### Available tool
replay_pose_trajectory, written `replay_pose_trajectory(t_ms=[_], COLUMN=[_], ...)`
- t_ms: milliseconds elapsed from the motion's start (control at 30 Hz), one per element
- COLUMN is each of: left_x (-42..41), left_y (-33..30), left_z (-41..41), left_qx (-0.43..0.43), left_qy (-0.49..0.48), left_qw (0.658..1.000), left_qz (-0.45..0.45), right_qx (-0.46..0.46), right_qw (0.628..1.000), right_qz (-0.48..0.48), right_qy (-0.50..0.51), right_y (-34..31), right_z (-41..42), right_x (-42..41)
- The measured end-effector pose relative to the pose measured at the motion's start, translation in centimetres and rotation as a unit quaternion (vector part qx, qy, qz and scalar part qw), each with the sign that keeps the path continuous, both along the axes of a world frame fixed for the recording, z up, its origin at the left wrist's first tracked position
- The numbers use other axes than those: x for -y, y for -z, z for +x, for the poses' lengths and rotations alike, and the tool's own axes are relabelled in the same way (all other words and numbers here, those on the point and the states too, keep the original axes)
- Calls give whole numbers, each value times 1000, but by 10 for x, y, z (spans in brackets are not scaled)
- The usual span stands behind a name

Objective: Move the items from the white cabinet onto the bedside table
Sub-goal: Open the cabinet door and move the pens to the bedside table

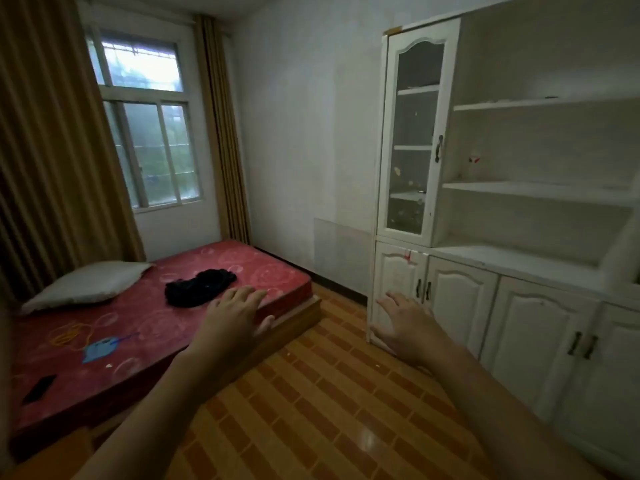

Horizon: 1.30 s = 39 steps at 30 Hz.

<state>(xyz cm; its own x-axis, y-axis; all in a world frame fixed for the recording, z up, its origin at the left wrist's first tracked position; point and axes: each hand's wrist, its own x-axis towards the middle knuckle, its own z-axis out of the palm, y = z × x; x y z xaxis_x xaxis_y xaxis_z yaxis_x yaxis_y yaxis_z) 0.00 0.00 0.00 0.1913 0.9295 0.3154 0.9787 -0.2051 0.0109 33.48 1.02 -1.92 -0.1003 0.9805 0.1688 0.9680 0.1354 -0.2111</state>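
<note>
The white cabinet point(526, 265) fills the right side, with open shelves above a counter, shut lower doors and a tall glass-door section point(412, 140) at its left end. A small red and white object point(474, 158) sits on a middle open shelf. Small items lie behind the glass door, too dim to tell apart. My left hand point(235, 317) is stretched forward over the bed's corner, fingers straight, holding nothing. My right hand point(405, 327) is held out in front of the leftmost lower cabinet door, fingers spread, empty. No bedside table shows in view.
A bed with a red mattress point(145, 323) stands at the left, carrying a grey pillow point(86, 285), a black cloth point(199, 285), a blue object and a black item near its front. Tiled orange floor point(329, 410) lies between bed and cabinet. A curtained window is at the back.
</note>
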Motion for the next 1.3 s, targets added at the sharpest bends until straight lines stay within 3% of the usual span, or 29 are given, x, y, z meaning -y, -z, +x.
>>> replay_pose_trajectory(t_ms=[433,667,967,1300], left_x=[-120,-182,-288,-457], left_y=[-3,-9,-11,-14], left_z=[180,247,322,370], left_qx=[35,10,34,23], left_qy=[49,83,158,214], left_qw=[998,996,987,977], left_qz=[-9,-25,-13,-9], right_qx=[7,-5,-21,2], right_qw=[999,998,993,985], right_qz=[-2,-4,10,16], right_qy=[39,66,115,169], right_y=[-3,-1,-6,-23], right_z=[176,243,309,348], right_x=[-94,-123,-189,-323])
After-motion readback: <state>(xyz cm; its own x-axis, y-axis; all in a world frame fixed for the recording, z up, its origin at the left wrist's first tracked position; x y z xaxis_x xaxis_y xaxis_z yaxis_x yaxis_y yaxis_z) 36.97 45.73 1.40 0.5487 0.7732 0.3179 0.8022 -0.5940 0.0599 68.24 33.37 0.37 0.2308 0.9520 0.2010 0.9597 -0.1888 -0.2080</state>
